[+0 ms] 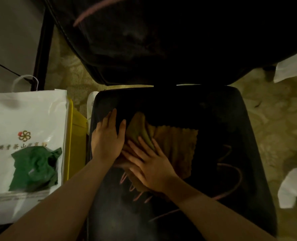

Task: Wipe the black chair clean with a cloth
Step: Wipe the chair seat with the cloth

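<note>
2 flat hands, left hand (107,141) and right hand (151,168), press fuzzy scalloped cloth (175,150) onto black chair (231,119).

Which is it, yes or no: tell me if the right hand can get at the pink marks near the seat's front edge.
Probably yes. The right hand lies flat on the cloth, and the pink marks lie uncovered on the seat beside it, with nothing between.

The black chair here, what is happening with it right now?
A person is wiping the seat of the black chair with a brown cloth. The right hand presses flat on the cloth, and the left hand lies flat beside it, partly on the cloth's edge. Pink marks show on the seat, and one on the backrest, so the cleaning is not finished. A white bag stands left of the chair.
</note>
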Available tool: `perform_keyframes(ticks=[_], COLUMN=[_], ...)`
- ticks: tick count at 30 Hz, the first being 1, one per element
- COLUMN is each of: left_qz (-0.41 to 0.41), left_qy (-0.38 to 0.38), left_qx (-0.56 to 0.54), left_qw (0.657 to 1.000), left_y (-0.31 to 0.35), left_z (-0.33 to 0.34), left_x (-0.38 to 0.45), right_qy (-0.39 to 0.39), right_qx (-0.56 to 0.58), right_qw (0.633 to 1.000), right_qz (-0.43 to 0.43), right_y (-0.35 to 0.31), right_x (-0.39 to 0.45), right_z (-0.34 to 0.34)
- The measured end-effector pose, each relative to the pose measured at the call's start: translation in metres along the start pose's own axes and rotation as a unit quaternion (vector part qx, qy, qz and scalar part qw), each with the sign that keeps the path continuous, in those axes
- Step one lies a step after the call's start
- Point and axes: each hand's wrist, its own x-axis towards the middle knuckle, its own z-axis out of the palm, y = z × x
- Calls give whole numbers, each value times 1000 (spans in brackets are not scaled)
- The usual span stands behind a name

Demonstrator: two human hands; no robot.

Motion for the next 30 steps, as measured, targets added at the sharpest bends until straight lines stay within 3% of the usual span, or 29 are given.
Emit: perform_keyframes(ticks=[2,4,6,7,9,12,17,21,23,25,28,30], left_qz=[-10,-22,-22,-15,-1,10,4,47,74,88,78,72], left_qy=[-12,-22,-20,-17,-10,1,-11,-27,-30,-25,-24,-24], left_qx=[-4,-14,-16,-12,-6,2,-9,13,54,66,44,38], left_qw=[1000,999,999,1000,1000,1000,1000,998,995,994,996,996], left_y=[3,3,1,-1,-3,-5,-9,-14,-16,-17,-18,-20], left_z=[-4,-8,-10,-10,-8,-5,-3,-6,-5,-2,3,5], left_x=[2,2,2,2,1,-1,0,-5,-11,-21,-38,-48], right_qy=[8,45,63,65,71,94,51,-2,3,37,89,95], right_qx=[-8,17,42,51,83,67,-7,0,-7,-7,15,26], right_qw=[1000,987,926,897,869,900,986,998,993,999,963,943], right_qz=[1,155,371,435,482,420,159,-64,-119,-27,253,319], right_y=[33,77,111,121,118,81,-29,-52,-30,-5,2,-28], right_x=[-28,-48,-47,-36,1,58,61,-8,-35,-43,-20,1], right_z=[-1,-10,-24,-29,-34,-28,2,18,21,18,6,9])
